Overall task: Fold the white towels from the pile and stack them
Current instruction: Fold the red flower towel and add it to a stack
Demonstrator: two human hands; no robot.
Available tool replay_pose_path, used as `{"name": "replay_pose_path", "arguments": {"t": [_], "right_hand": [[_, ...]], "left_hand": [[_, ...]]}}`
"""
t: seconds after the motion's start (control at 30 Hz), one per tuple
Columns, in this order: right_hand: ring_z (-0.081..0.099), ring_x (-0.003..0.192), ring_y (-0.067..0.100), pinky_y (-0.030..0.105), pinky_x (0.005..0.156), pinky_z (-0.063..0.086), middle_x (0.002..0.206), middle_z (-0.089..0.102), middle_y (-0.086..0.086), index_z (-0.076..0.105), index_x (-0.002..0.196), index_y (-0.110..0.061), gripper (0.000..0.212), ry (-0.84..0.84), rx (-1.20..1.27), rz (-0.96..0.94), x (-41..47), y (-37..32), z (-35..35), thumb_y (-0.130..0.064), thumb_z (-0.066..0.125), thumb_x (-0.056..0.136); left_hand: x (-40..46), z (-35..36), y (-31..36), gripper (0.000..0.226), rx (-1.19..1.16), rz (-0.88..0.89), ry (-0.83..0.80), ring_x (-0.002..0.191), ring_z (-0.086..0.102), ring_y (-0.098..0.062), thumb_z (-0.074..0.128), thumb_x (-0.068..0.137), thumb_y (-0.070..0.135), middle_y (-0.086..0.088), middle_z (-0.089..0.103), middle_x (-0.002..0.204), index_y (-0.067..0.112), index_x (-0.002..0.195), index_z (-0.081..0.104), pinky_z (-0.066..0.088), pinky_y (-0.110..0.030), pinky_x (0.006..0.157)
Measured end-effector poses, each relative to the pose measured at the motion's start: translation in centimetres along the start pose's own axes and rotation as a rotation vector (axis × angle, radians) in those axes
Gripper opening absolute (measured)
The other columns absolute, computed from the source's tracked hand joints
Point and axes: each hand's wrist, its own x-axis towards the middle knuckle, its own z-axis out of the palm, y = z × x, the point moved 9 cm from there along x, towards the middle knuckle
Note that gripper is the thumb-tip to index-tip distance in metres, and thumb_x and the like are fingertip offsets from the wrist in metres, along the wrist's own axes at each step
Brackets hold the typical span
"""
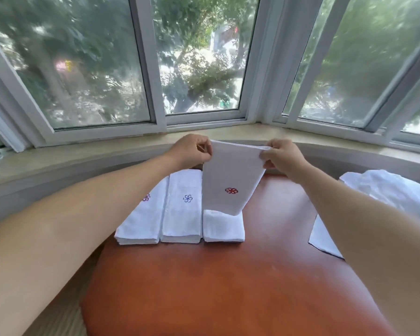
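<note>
You hold the folded towel [230, 180] up by its top edge over the right-hand stack [223, 228] on the desk [228, 287], its lower edge touching that stack. Your left hand [192, 151] pinches the top left corner, your right hand [283, 156] the top right, fingers closed tight on cloth. Two more stacks [182, 214] lie left of it; the unfolded pile [386, 190] lies to its right.
</note>
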Motion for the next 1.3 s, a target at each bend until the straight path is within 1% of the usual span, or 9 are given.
{"name": "replay_pose_path", "arguments": {"t": [0.13, 0.33, 0.53, 0.73, 0.9, 0.97, 1.07, 1.2, 1.3], "right_hand": [[0.049, 0.050, 0.019, 0.026, 0.051, 0.045, 0.056, 0.050, 0.001, 0.058, 0.053, -0.021, 0.009, -0.012, 0.039, 0.020, -0.2, -2.0, -0.3, -0.020, 0.067, 0.056], [0.037, 0.055, 0.020, 0.025, 0.051, 0.036, 0.064, 0.043, 0.005, 0.057, 0.059, -0.017, 0.017, -0.034, 0.060, 0.103, 4.6, -1.6, 0.0, -0.007, 0.065, 0.070], [0.055, 0.056, 0.020, 0.029, 0.056, 0.047, 0.066, 0.057, 0.003, 0.068, 0.081, -0.006, 0.008, -0.140, -0.036, 0.170, 14.6, 5.3, 5.5, -0.014, 0.067, 0.081], [0.057, 0.067, 0.016, 0.027, 0.058, 0.042, 0.075, 0.064, -0.003, 0.071, 0.094, -0.017, 0.011, -0.267, -0.185, 0.172, 25.4, 16.2, 14.4, -0.023, 0.065, 0.088], [0.067, 0.094, 0.028, 0.043, 0.084, 0.053, 0.101, 0.072, 0.011, 0.069, 0.105, -0.010, 0.020, -0.221, -0.071, 0.278, 30.5, 24.3, 19.7, -0.024, 0.063, 0.091], [0.066, 0.093, 0.028, 0.043, 0.081, 0.054, 0.105, 0.070, 0.015, 0.066, 0.105, -0.008, 0.021, -0.192, -0.018, 0.310, 32.3, 26.6, 21.2, -0.026, 0.060, 0.094], [0.064, 0.094, 0.024, 0.042, 0.079, 0.053, 0.101, 0.068, 0.003, 0.062, 0.104, -0.015, 0.019, -0.174, -0.038, 0.301, 34.8, 29.2, 23.2, -0.032, 0.054, 0.099], [0.056, 0.080, 0.006, 0.029, 0.059, 0.038, 0.088, 0.061, -0.014, 0.055, 0.103, -0.025, 0.013, -0.182, -0.142, 0.269, 36.4, 32.2, 25.1, -0.033, 0.045, 0.100], [0.053, 0.074, 0.003, 0.029, 0.055, 0.031, 0.080, 0.059, -0.011, 0.050, 0.104, -0.029, 0.011, -0.140, -0.201, 0.276, 36.7, 33.5, 25.6, -0.035, 0.041, 0.102]], "left_hand": [[1.0, -0.7, 0.3, 0.016, -0.138, -0.013, -0.104, 0.063, 0.053, -0.012, 0.067, 0.079, 0.003, 0.001, 0.061, 0.069, 0.018, 0.075, 0.068, 0.045, -0.022, 0.062], [6.1, -0.5, -1.1, 0.024, -0.258, -0.072, -0.162, 0.062, 0.050, -0.013, 0.062, 0.084, -0.009, -0.003, 0.056, 0.070, 0.012, 0.075, 0.063, 0.046, -0.020, 0.059], [13.3, 4.1, -12.2, 0.020, -0.271, -0.276, -0.158, 0.065, 0.054, -0.011, 0.064, 0.085, -0.006, 0.001, 0.061, 0.070, 0.012, 0.078, 0.066, 0.049, -0.020, 0.059], [19.7, 11.4, -26.5, 0.018, -0.135, -0.492, -0.133, 0.068, 0.060, -0.018, 0.066, 0.086, -0.001, -0.006, 0.067, 0.080, 0.015, 0.078, 0.067, 0.050, -0.032, 0.070], [23.7, 16.3, -34.8, 0.021, -0.126, -0.556, -0.084, 0.061, 0.057, -0.007, 0.063, 0.087, 0.004, 0.005, 0.062, 0.074, 0.022, 0.077, 0.062, 0.043, -0.023, 0.059], [24.9, 17.8, -37.5, 0.020, -0.166, -0.605, -0.055, 0.061, 0.054, -0.009, 0.061, 0.089, 0.005, 0.005, 0.060, 0.076, 0.023, 0.080, 0.060, 0.040, -0.021, 0.052], [26.4, 19.6, -40.7, 0.018, -0.202, -0.656, -0.015, 0.069, 0.053, -0.011, 0.061, 0.091, 0.008, 0.006, 0.061, 0.083, 0.024, 0.083, 0.061, 0.039, -0.026, 0.058], [27.3, 21.7, -43.1, 0.013, -0.165, -0.625, -0.019, 0.075, 0.052, -0.012, 0.067, 0.089, 0.014, 0.009, 0.058, 0.084, 0.025, 0.085, 0.060, 0.040, -0.026, 0.063], [27.2, 22.4, -43.9, 0.013, -0.063, -0.585, -0.007, 0.068, 0.049, -0.007, 0.064, 0.093, 0.024, 0.013, 0.052, 0.077, 0.030, 0.085, 0.056, 0.039, -0.026, 0.060]]}}
